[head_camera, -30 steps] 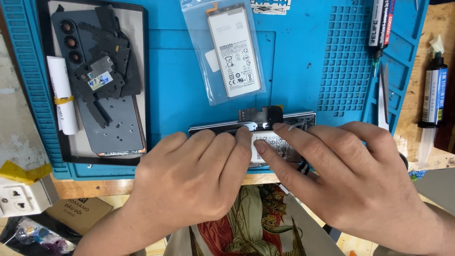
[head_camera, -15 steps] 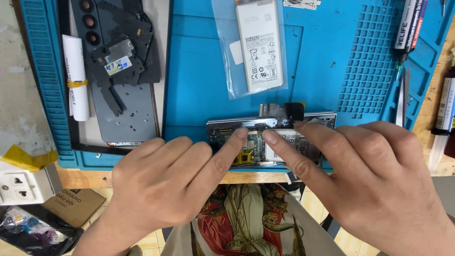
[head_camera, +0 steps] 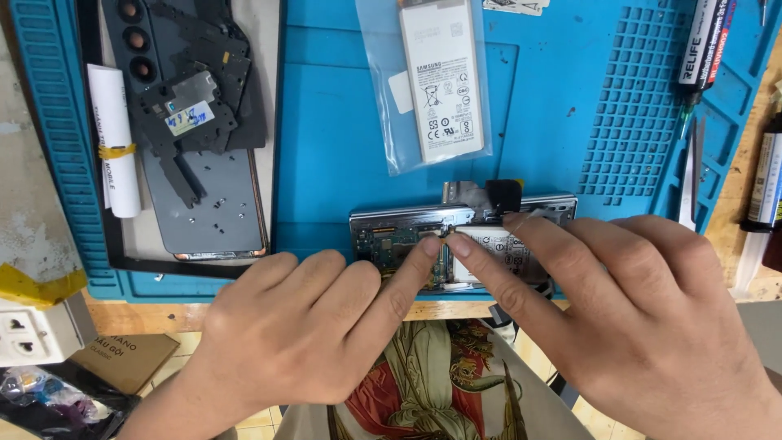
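Fingertips of my left hand [head_camera: 309, 334] and right hand [head_camera: 643, 326] meet on the opened phone [head_camera: 456, 240] at the mat's [head_camera: 342, 163] near edge, pressing, gripping nothing. It looks light, rigid and fragile inside; I'd hold its metal rim, beside my fingers.

Wooden bench [head_camera: 737, 236], blue work mat [head_camera: 326, 163], white socket [head_camera: 32, 330], yellow tape [head_camera: 32, 285]

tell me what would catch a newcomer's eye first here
Two bare hands, the left hand and right hand, meet fingertip to fingertip on an opened phone at the near edge of the blue work mat. Above it lies a bagged white battery, and to the left a grey back cover piled with dark parts.
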